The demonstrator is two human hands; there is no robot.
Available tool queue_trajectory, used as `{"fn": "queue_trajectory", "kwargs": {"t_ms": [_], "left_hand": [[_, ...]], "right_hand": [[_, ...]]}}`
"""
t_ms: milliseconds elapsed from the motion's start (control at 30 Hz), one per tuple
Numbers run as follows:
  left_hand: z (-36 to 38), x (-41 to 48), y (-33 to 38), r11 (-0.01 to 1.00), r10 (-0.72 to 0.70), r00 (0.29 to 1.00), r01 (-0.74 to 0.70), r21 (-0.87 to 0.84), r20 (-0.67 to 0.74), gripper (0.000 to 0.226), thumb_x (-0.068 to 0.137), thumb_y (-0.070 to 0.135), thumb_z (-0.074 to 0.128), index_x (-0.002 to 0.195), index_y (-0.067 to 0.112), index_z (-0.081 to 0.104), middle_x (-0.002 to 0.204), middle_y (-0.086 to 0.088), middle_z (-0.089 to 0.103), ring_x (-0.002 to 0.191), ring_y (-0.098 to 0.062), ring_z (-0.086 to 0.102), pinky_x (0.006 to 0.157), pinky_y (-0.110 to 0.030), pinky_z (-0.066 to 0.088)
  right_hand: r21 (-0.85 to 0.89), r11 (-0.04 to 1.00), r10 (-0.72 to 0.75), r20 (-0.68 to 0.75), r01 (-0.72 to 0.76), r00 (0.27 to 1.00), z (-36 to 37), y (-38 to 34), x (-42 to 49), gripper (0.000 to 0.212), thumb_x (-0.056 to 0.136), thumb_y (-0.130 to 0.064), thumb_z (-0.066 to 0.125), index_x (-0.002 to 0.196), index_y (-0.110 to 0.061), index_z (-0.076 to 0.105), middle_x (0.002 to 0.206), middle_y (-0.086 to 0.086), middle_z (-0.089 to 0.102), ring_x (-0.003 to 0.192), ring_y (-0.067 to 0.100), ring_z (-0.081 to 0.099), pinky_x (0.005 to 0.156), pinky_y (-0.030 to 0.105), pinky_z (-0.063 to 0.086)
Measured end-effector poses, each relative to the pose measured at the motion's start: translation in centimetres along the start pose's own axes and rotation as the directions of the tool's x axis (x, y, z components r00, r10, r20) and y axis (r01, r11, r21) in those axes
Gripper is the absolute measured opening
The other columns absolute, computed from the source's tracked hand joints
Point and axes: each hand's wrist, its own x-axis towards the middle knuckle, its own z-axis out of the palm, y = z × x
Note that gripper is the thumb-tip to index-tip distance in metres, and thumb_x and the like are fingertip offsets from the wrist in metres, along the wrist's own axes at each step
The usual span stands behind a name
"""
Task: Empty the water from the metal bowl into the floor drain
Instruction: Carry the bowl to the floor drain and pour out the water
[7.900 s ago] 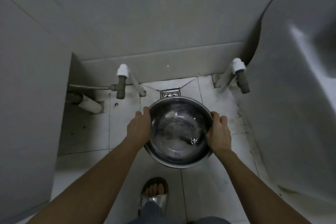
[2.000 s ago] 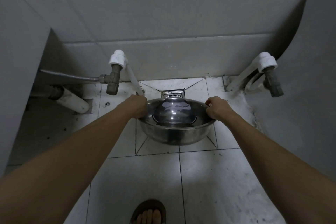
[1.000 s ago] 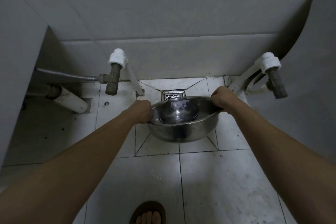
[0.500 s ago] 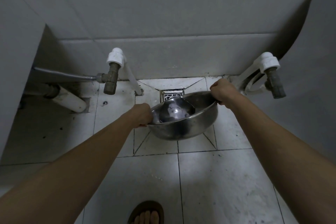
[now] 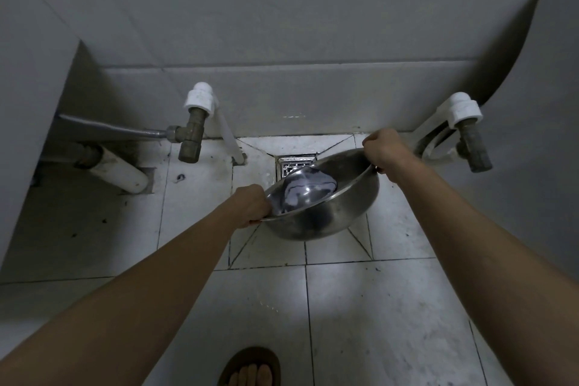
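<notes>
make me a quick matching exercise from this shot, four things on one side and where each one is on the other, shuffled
1. metal bowl
2. floor drain
3. left hand
4. sandalled foot

a. bottom edge of the view
b. on the bowl's lower rim
c. tilted, held by both hands
d. in the floor by the wall, behind the bowl

Pairs: 1-c, 2-d, 3-b, 4-a

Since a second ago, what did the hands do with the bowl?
The right hand lifted its side of the bowl while the left hand dropped a bit lower, so the bowl tipped further toward the left, by the drain. Both hands kept gripping the rim. The taps and the foot stayed put.
</notes>
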Motion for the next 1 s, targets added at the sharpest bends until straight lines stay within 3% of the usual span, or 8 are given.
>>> {"fn": "queue_trajectory", "kwargs": {"t_ms": [133,300,400,500,633,800,1000], "left_hand": [[0.4,0.1,0.1,0.999,-0.019,1.000,0.018,-0.050,-0.016,0.030,0.094,0.018,0.051,0.065,0.011,0.046,0.058,-0.003,0.046,0.045,-0.011,0.039,0.040,-0.017,0.031],[0.8,0.2,0.2,0.997,-0.036,0.999,0.035,-0.075,-0.010,0.023,0.095,0.019,0.049,0.075,0.007,0.050,0.058,-0.002,0.046,0.042,-0.010,0.039,0.031,-0.014,0.030],[1.0,0.0,0.5,0.995,-0.022,1.000,0.022,-0.093,0.003,0.030,0.095,0.019,0.049,0.067,0.011,0.045,0.058,-0.002,0.045,0.043,-0.010,0.038,0.033,-0.014,0.029],[1.1,-0.2,0.6,0.995,-0.013,1.000,0.014,-0.101,0.011,0.031,0.095,0.020,0.049,0.066,0.012,0.045,0.058,-0.002,0.045,0.044,-0.009,0.038,0.036,-0.015,0.030],[1.2,-0.1,0.6,0.993,-0.014,1.000,0.016,-0.116,0.022,0.029,0.096,0.020,0.049,0.068,0.011,0.045,0.059,-0.003,0.045,0.043,-0.010,0.038,0.025,-0.011,0.027],[1.5,-0.1,0.8,0.990,-0.013,0.999,0.019,-0.142,0.043,0.025,0.096,0.017,0.048,0.074,0.007,0.047,0.059,-0.004,0.043,0.044,-0.010,0.036,0.023,-0.007,0.023],[1.7,-0.1,1.1,0.989,-0.024,0.997,0.033,-0.145,0.068,0.021,0.096,0.020,0.049,0.079,0.008,0.049,0.059,-0.003,0.043,0.043,-0.010,0.036,0.023,-0.009,0.025]], "right_hand": [[-0.045,0.998,-0.033,0.011,0.034,0.999,-0.1,-0.4,-0.1,0.035,0.084,-0.006,0.043,0.110,0.004,0.063,0.110,0.023,0.063,0.102,0.037,0.059,0.088,0.048,0.052],[-0.138,0.988,-0.073,-0.016,0.070,0.997,-0.4,-1.4,-0.4,0.032,0.083,-0.009,0.046,0.108,0.000,0.065,0.116,0.020,0.064,0.108,0.037,0.059,0.093,0.045,0.050],[-0.172,0.981,-0.091,-0.032,0.084,0.995,-0.5,-2.0,-0.5,0.031,0.082,-0.012,0.048,0.106,-0.002,0.066,0.116,0.021,0.064,0.106,0.037,0.060,0.093,0.045,0.050],[-0.175,0.980,-0.099,-0.033,0.092,0.995,-0.7,-2.3,-0.5,0.029,0.081,-0.013,0.049,0.102,-0.004,0.066,0.115,0.019,0.064,0.104,0.036,0.061,0.092,0.046,0.051],[-0.171,0.979,-0.116,-0.038,0.108,0.993,-1.1,-2.6,-0.7,0.028,0.082,-0.011,0.048,0.103,-0.003,0.065,0.113,0.017,0.063,0.100,0.033,0.061,0.088,0.042,0.052],[-0.158,0.979,-0.134,-0.031,0.128,0.990,-1.5,-3.0,-0.8,0.030,0.081,-0.010,0.046,0.101,-0.002,0.066,0.110,0.016,0.064,0.096,0.032,0.062,0.087,0.046,0.053],[-0.158,0.977,-0.147,-0.033,0.140,0.989,-1.9,-3.8,-1.2,0.033,0.081,-0.009,0.046,0.107,-0.003,0.065,0.115,0.017,0.062,0.103,0.033,0.060,0.091,0.047,0.052]]}}
